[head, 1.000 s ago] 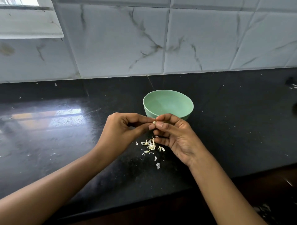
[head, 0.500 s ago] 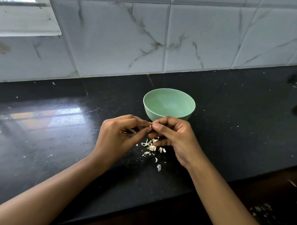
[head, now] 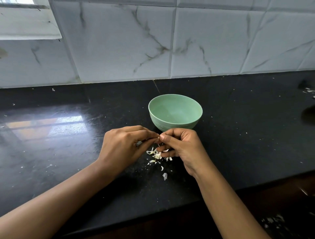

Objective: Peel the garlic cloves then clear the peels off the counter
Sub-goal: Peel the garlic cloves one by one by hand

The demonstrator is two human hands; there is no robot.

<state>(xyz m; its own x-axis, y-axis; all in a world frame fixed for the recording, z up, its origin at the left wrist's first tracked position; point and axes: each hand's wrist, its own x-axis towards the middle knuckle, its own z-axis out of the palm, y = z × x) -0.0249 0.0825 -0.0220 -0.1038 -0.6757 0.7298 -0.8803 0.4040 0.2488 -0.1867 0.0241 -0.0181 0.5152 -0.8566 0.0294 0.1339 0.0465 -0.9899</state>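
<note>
Pale clove (head: 158, 137) pinched between left hand (head: 124, 146), right hand (head: 185, 147), peels (head: 156, 155) beneath

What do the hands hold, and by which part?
The left hand and the right hand together pinch a small garlic clove; it is mostly hidden, so the part cannot be told.

light: soft daylight reached you from the window (head: 17, 2) upper left | glare: a pale reflection lay on your black counter (head: 51, 126) at left | shadows: faint, soft-edged | focus: centre sharp | edges: wall tiles (head: 122, 42) bowed by wide-angle distortion, right corner dim
</note>
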